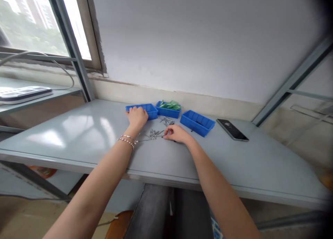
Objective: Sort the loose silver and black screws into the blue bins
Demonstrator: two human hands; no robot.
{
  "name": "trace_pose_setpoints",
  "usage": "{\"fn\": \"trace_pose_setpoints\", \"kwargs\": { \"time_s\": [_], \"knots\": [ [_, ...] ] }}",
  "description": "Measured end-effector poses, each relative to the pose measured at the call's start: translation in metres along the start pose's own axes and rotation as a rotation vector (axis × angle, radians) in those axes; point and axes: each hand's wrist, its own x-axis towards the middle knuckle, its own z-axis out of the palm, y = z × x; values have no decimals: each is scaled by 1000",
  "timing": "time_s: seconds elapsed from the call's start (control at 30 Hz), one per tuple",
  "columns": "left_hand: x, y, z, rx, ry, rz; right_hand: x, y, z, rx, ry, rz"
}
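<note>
My left hand (137,116) rests at the left blue plastic bin (152,111), its fingers curled over the near rim. The bin's inside is partly hidden by that hand. Close by on the tabletop lies a loose pile of thin silvery metal pins (154,134), too small to name more exactly. My right hand (175,133) is at the right side of this pile, thumb and fingertips pinched together at the end of one thin metal pin. More metal pins (167,120) lie behind it, between the bins.
A second blue bin (169,112) at the back holds green plastic packets (170,105). To the right, a third blue bin (197,123) has small dark pieces inside. A phone (232,130) lies farther right on the grey table (85,135). Metal posts (74,48) frame both sides.
</note>
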Motion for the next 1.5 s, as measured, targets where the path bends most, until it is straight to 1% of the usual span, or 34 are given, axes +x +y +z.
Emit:
{"fn": "trace_pose_setpoints", "kwargs": {
  "time_s": [0.13,0.27,0.33,0.4,0.5,0.6,0.7,0.77,0.83,0.87,1.03,1.13,1.23,1.33,1.5],
  "knots": [
    [-1,0,0,5,-4,6,2,1,3,-7,33,-13],
    [-3,4,-1,-13,13,6,3,1,5,-6,24,-1],
    [-4,7,-2,-36,32,57,4,1,6,-5,21,-2],
    [-5,11,-2,-68,25,136,4,0,6,-6,25,-8],
    [-10,20,2,-133,-51,252,5,0,7,-18,29,-6],
    [-16,28,9,-192,-174,351,5,-1,7,-16,53,-18],
    [-21,33,17,-249,-282,420,6,-1,7,46,85,-33],
    [-21,35,21,-280,-314,451,7,-1,6,102,93,-32],
    [-20,34,24,-301,-316,476,8,-1,4,147,134,-27],
    [-20,34,25,-311,-312,487,8,0,3,159,174,-19],
    [-20,34,25,-386,-301,523,9,1,-3,147,443,57],
    [-22,37,23,-425,-304,560,8,2,-4,167,545,92],
    [-25,40,21,-453,-318,628,8,4,-3,173,590,100],
    [-26,41,20,-475,-343,696,9,5,-2,166,595,90],
    [-27,42,18,-524,-358,720,11,7,0,177,612,87]
  ]
}}
